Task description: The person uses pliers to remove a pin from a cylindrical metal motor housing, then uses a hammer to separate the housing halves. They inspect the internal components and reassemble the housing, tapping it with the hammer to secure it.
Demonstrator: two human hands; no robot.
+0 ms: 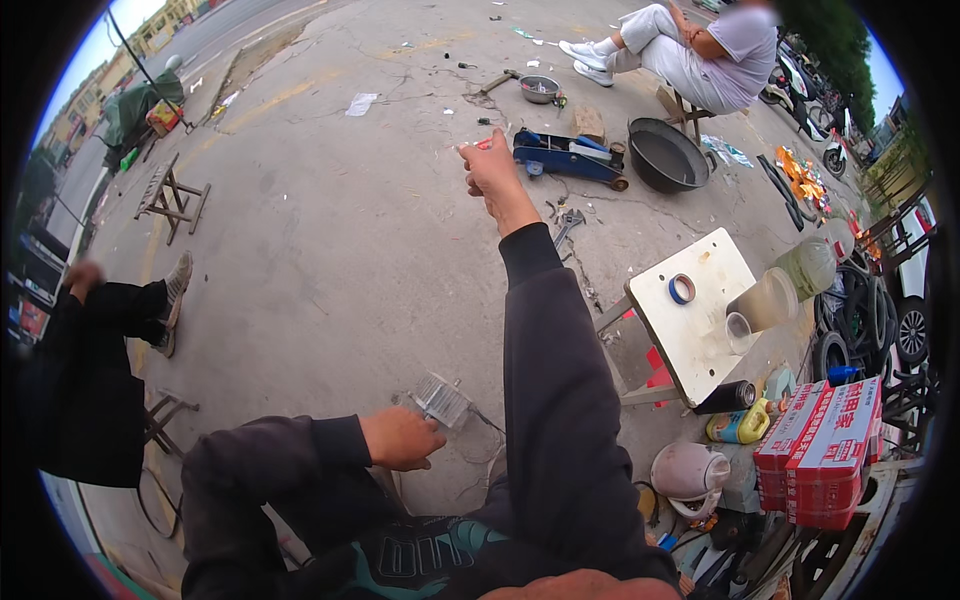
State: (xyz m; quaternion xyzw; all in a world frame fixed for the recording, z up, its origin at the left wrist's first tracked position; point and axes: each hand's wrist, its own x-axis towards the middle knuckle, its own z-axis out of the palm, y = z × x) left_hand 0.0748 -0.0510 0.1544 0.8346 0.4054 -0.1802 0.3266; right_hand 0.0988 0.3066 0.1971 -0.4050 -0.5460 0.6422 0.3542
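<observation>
Close to the body, the left hand comes in from a bent elbow, back upward and fingers loosely curled, beside a clear boxy object; I cannot tell whether it grips it. Handling that object would call for the left fingers to close firmly on it. Farther out, the right hand ends a straight, outstretched arm, fingers partly folded; whether it holds anything is unclear. The step in hand seems a reach or gesture. Beyond lie a blue floor jack and black basin.
</observation>
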